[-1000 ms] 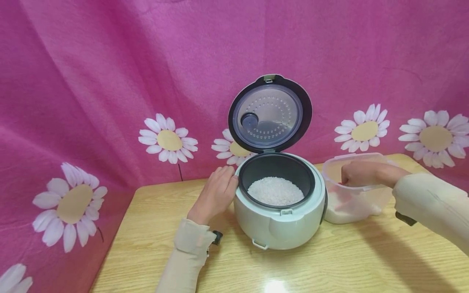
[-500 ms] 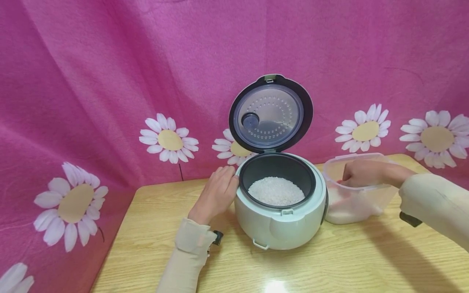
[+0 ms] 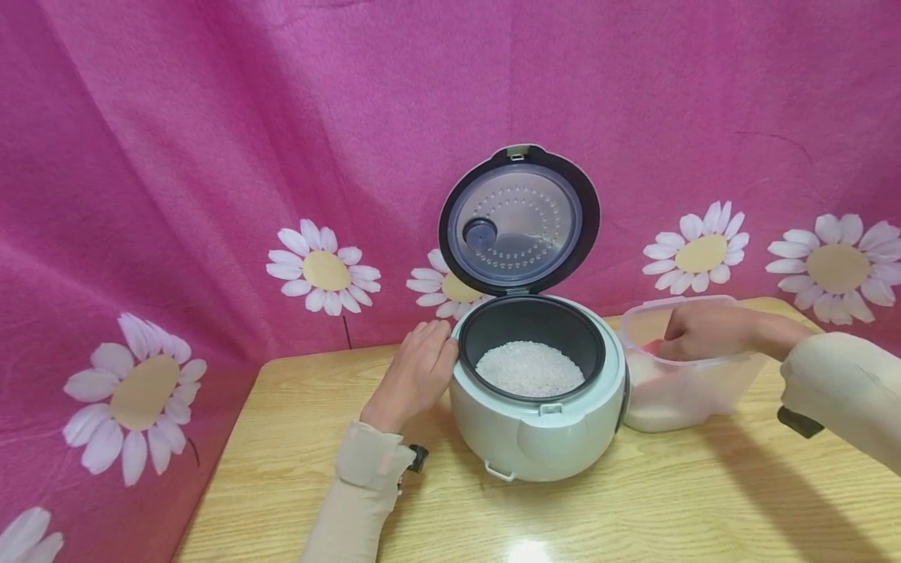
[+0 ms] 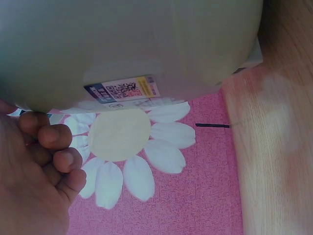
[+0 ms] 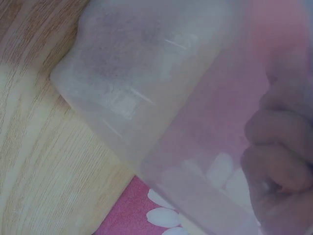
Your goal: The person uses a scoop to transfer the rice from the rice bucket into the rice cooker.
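Note:
My left hand (image 3: 411,375) holds the left rim of a pale green rice cooker (image 3: 542,446), thumb against it and fingers curled in the left wrist view. The cooker's lid (image 3: 517,223) stands up, and white rice (image 3: 531,367) lies in its dark inner pot (image 3: 521,317). To the right, my right hand (image 3: 711,332) reaches inside a clear plastic container (image 3: 704,391) that has rice at its bottom. Its curled fingers (image 5: 279,166) grip what looks like a red scoop (image 5: 279,24), seen hazily through the wall and mostly hidden.
Cooker and container stand side by side on a wooden table (image 3: 296,453). Behind them hangs a pink cloth (image 3: 352,117) with daisies, close to the raised lid. A small wire-like handle (image 3: 500,471) juts from the cooker's lower front.
My right hand has shifted slightly rightward inside the container, and the red scoop shows a little more. The left hand and the cooker have stayed in place.

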`<state>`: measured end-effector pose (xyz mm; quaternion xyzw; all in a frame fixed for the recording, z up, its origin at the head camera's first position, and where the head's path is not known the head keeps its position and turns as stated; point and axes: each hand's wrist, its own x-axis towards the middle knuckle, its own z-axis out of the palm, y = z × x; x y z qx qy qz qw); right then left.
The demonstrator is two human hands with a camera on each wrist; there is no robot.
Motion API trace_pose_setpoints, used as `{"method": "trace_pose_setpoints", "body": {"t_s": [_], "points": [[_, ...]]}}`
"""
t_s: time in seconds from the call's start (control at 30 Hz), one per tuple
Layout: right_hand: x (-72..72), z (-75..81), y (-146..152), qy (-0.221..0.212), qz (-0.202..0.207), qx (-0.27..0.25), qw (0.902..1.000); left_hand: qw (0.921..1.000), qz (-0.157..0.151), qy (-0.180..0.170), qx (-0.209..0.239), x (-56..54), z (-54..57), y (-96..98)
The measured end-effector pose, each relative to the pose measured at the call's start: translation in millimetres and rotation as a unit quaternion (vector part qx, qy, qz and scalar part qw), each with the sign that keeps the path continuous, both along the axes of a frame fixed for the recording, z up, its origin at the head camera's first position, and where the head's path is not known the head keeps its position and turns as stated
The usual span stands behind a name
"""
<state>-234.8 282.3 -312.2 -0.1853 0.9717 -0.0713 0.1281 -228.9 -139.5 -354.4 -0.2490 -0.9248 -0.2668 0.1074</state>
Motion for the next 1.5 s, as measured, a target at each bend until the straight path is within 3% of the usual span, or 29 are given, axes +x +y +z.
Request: {"method": "trace_pose_setpoints", "body": {"t_s": [0.2,0.5,1.13,1.5], "points": [[1.9,2.3,3.3,0.0,-0.01,-0.017,0.9998,1.0,0.001,0.0,0.003,-0.1,0.2,0.2],[2.1,7.9,11.9,-0.04,-0.043,-0.054,0.9968,1.0,0.0,0.0,0.003,0.2,-0.4,0.5],[14.2,21.2,25.9,-0.03,-0.057,-0.119,0.9908,1.0,0.004,0.0,0.001,1.6,-1.4,0.3],[16.7,28.1,41.6,-0.029,-0.093,-0.137,0.9859,1.0,0.003,0.006,0.002,1.5,-0.9,0.2]]}}
